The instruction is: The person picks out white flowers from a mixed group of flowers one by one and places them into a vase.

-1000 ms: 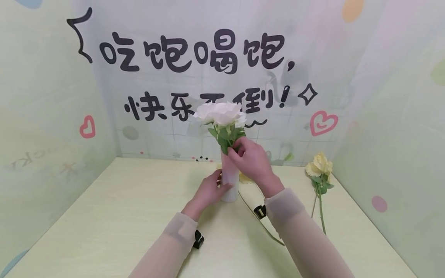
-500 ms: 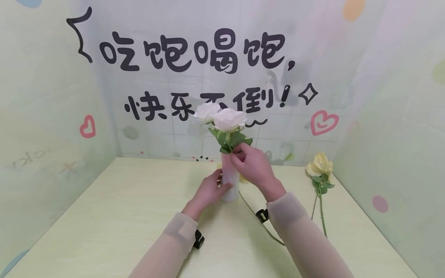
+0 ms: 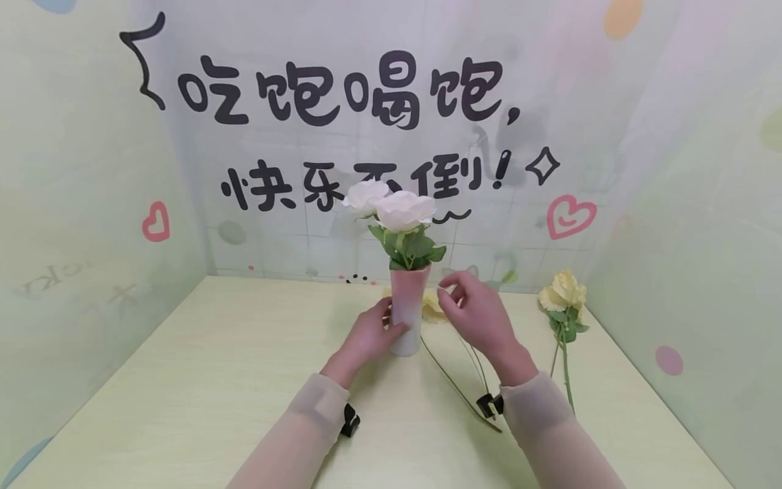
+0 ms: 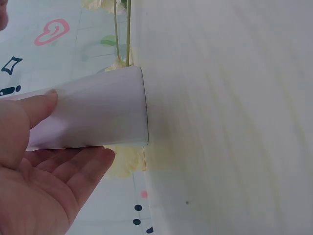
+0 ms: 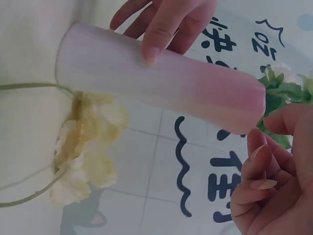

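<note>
A vase, pink at the top fading to white, stands upright on the table. Two white roses with green leaves rise from its mouth. My left hand holds the lower part of the vase from the left. In the left wrist view its thumb lies on the near side of the vase, with the fingers round the far side. My right hand is just right of the vase, its fingers loosely bent and holding nothing. In the right wrist view the right hand is close to the vase's rim.
Behind the vase lie yellow flowers, their thin stems running toward the front. Another yellow rose with a long stem lies at the table's right side. Printed fabric walls enclose the table at the back and sides.
My right hand has let go of the rose stem and drawn right and down from the vase mouth. The front white rose sits lower than before. The left hand stays on the vase.
</note>
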Tool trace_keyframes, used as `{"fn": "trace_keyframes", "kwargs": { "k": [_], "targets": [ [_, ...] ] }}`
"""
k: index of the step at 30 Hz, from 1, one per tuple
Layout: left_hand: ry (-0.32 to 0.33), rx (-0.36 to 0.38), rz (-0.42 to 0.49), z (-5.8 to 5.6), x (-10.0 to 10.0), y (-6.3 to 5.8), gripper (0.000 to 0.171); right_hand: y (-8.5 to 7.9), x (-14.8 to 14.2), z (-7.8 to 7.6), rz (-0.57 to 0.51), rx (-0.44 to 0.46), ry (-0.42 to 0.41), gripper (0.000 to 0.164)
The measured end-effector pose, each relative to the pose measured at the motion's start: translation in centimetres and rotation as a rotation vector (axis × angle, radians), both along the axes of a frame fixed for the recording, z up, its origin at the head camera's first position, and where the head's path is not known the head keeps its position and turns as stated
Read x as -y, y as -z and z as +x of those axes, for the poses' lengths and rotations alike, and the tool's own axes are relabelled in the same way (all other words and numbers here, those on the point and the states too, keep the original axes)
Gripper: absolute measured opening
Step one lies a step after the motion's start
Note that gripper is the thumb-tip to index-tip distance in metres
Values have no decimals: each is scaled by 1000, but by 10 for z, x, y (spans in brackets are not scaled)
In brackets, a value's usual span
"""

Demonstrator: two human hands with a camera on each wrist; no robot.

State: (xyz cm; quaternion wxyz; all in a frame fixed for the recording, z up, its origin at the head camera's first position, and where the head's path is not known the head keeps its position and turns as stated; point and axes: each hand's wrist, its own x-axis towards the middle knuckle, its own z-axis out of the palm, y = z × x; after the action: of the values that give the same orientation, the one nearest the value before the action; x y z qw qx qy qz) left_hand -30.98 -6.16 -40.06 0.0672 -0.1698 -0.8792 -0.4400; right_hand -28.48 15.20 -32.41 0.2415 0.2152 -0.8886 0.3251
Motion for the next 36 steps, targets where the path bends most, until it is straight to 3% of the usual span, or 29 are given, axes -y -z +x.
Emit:
{"fn": "trace_keyframes", "kwargs": {
  "k": [7, 15, 21, 27, 31, 36],
  "targets": [
    [-14, 14, -9, -1, -1, -1, 59, 28, -26, -5, 42, 55, 46, 9],
    [-17, 16, 15, -2, -1, 0, 59, 43, -62, -24, 127, 190, 150, 19],
    [-14, 25, 7, -3, -2, 0, 60, 50, -113, -34, 177, 347, 250, 28],
    [-10, 24, -3, -4, -3, 0, 60, 53, -155, -32, 224, 492, 328, 34],
    [-12, 30, -8, -5, -3, 1, 62, 54, -171, -30, 240, 558, 396, 29],
    [-13, 29, -7, -5, -2, 0, 62, 53, -178, -28, 279, 659, 469, 38]
  ]
}}
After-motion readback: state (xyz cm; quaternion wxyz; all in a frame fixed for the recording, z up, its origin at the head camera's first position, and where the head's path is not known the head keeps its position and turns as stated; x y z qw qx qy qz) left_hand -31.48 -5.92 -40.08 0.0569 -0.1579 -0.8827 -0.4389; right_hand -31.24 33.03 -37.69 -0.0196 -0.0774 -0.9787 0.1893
